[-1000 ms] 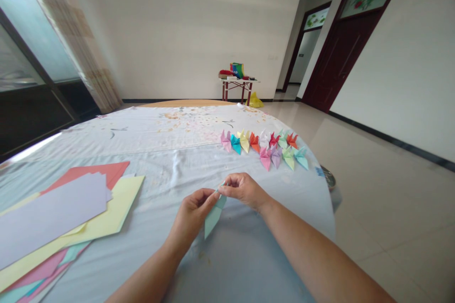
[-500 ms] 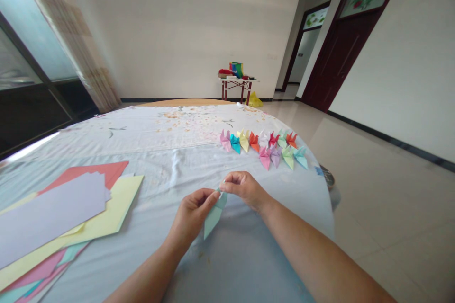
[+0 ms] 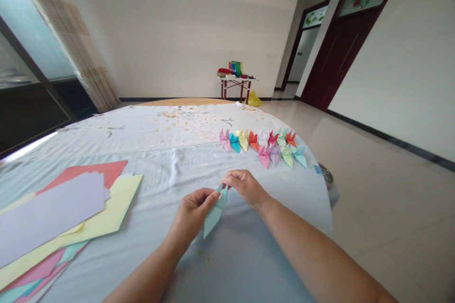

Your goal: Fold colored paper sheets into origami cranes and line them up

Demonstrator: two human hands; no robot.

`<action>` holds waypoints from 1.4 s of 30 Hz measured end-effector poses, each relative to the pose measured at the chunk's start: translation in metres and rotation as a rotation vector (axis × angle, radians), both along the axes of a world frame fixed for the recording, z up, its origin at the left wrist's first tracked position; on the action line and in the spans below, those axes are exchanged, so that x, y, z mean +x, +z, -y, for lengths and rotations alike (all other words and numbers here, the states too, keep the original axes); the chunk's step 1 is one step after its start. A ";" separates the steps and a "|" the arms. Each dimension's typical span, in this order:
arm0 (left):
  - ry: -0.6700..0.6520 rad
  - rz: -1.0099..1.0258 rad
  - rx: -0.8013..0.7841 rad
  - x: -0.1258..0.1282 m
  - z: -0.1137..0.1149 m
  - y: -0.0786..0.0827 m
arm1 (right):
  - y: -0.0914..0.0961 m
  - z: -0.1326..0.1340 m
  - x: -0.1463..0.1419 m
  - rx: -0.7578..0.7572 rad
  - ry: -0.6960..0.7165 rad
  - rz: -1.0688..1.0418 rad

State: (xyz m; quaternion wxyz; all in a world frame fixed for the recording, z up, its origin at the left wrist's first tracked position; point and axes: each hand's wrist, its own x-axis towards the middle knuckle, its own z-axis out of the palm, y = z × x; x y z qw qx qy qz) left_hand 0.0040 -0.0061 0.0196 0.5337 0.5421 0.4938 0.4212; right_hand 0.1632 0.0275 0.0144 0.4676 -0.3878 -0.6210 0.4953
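A folded mint-green piece of origami paper (image 3: 213,217) is held above the near part of the table, its broad point hanging down toward me. My left hand (image 3: 195,210) pinches its left edge between thumb and fingers. My right hand (image 3: 245,187) is closed at the upper end, with the fingertips on one of two narrow points that stick up there. Beyond my right hand, several folded paper cranes (image 3: 263,156) in many colours stand in two rows near the table's right side.
Loose sheets of coloured paper (image 3: 53,218) lie overlapping on the left of the cloth-covered round table (image 3: 170,161). A small side table (image 3: 236,80) with a colourful bag and other items stands by the far wall, a yellow plastic bag (image 3: 254,99) beside it.
My right fingers have shifted slightly, and the two narrow points at the paper's upper end now show more clearly apart. My left hand has stayed in place.
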 end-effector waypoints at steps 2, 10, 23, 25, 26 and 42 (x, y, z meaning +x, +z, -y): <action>0.005 0.003 -0.005 0.000 0.000 -0.001 | -0.001 -0.001 0.000 0.012 -0.011 0.026; 0.024 0.040 -0.024 0.000 -0.001 -0.004 | -0.003 -0.004 0.000 -0.073 -0.023 -0.048; 0.054 0.075 -0.076 0.000 -0.001 -0.001 | -0.004 -0.002 0.004 -0.062 0.013 -0.037; 0.037 0.081 -0.100 0.000 -0.001 -0.002 | -0.004 -0.002 0.005 -0.059 0.008 -0.056; 0.026 0.082 -0.112 0.000 -0.001 -0.003 | -0.003 -0.002 0.005 -0.056 0.006 -0.053; -0.028 0.206 -0.160 -0.005 -0.007 -0.010 | -0.002 -0.001 0.004 -0.175 0.146 0.018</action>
